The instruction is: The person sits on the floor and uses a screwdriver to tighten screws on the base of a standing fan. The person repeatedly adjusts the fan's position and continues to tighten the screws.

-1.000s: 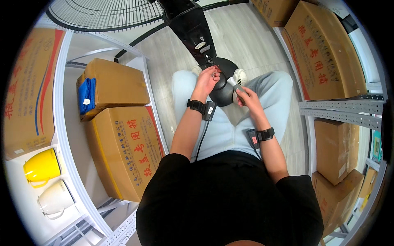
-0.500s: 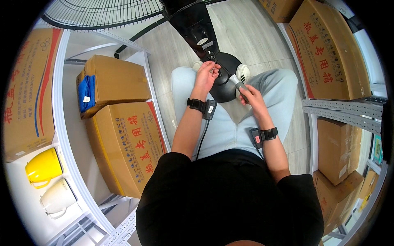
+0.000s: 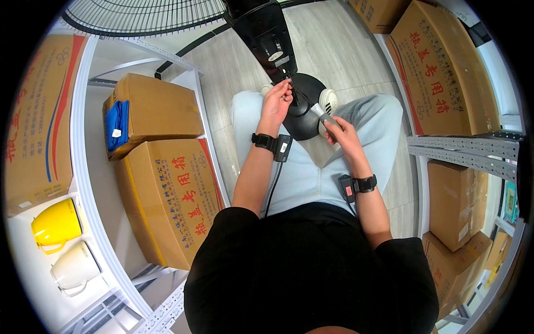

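My left hand (image 3: 277,100) is closed with its fingertips at the small dark fittings and black cable (image 3: 296,88) at the foot of the black fan column (image 3: 261,39); what exactly it grips is too small to make out. My right hand (image 3: 342,133) holds a grey cylindrical tool (image 3: 325,118) with a lighter silver end, pointed toward the round black fan base (image 3: 303,122). The base lies between my legs and shoes, below the column.
The wire fan guard (image 3: 144,19) hangs at the upper left. Metal shelves (image 3: 461,147) on both sides hold cardboard boxes (image 3: 161,200), a blue folded cloth (image 3: 118,125), and yellow (image 3: 55,222) and white (image 3: 75,267) mugs. Pale floor tiles (image 3: 328,44) lie beyond the base.
Over the last second my left hand has moved slightly up along the fittings, its fingers shifting. My right hand and the tool have moved slightly to the right, then held about still.
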`<action>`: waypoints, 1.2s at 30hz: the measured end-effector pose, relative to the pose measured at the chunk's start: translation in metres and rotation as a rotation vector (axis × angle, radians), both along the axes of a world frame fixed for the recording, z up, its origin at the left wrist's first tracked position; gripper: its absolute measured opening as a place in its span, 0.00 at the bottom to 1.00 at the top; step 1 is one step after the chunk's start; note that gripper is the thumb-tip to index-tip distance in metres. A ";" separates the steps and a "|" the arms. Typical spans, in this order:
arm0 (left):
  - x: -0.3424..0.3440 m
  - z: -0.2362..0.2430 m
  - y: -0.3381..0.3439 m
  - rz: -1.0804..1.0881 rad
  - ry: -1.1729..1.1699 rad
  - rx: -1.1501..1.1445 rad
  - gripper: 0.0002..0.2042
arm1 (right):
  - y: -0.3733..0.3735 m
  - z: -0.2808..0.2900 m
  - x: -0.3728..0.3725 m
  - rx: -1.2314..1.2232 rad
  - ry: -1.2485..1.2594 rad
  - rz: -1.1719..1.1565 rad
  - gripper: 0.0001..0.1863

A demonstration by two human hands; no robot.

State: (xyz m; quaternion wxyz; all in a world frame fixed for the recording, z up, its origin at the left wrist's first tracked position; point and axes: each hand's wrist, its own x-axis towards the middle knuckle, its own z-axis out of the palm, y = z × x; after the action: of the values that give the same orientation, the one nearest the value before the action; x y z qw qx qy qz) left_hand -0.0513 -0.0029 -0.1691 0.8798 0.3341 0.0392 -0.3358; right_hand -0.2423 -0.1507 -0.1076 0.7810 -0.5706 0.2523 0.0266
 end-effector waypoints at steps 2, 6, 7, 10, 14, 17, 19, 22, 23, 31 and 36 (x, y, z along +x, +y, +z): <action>-0.001 0.002 0.000 -0.003 0.006 0.013 0.10 | 0.000 0.001 -0.001 -0.020 -0.001 -0.003 0.13; -0.001 0.005 -0.001 -0.016 0.012 0.018 0.09 | -0.002 0.004 -0.002 -0.090 0.026 0.016 0.14; -0.002 0.006 -0.001 -0.023 0.007 0.025 0.09 | -0.003 0.007 -0.003 -0.113 0.035 0.021 0.15; -0.003 0.007 0.000 -0.050 -0.008 0.038 0.08 | -0.009 0.006 -0.004 -0.218 0.052 0.059 0.17; -0.005 0.012 -0.001 -0.109 -0.030 0.063 0.08 | -0.018 0.010 -0.007 -0.458 0.036 0.084 0.19; -0.007 0.017 -0.001 -0.129 -0.036 0.076 0.08 | -0.020 0.032 -0.009 -0.422 0.060 0.056 0.19; -0.006 0.016 0.000 -0.144 -0.015 0.057 0.08 | -0.020 0.041 -0.011 -0.381 0.053 0.046 0.19; -0.005 0.017 0.000 -0.159 0.032 0.019 0.07 | -0.022 0.041 -0.013 -0.322 0.051 0.057 0.18; -0.005 0.017 -0.001 -0.153 0.040 0.019 0.07 | -0.023 0.041 -0.013 -0.302 0.051 0.065 0.18; -0.009 0.023 0.000 -0.179 0.019 0.077 0.08 | -0.023 0.053 -0.016 -0.555 0.018 0.058 0.18; -0.006 0.025 0.003 -0.237 -0.079 0.218 0.08 | -0.023 0.061 -0.020 -0.665 -0.071 0.041 0.18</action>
State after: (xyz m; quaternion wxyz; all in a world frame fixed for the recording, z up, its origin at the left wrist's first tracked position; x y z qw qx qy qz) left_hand -0.0577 -0.0003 -0.1441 0.7936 0.4426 0.0011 -0.4175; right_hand -0.2624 -0.1734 -0.0462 0.5595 -0.7999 0.2082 -0.0612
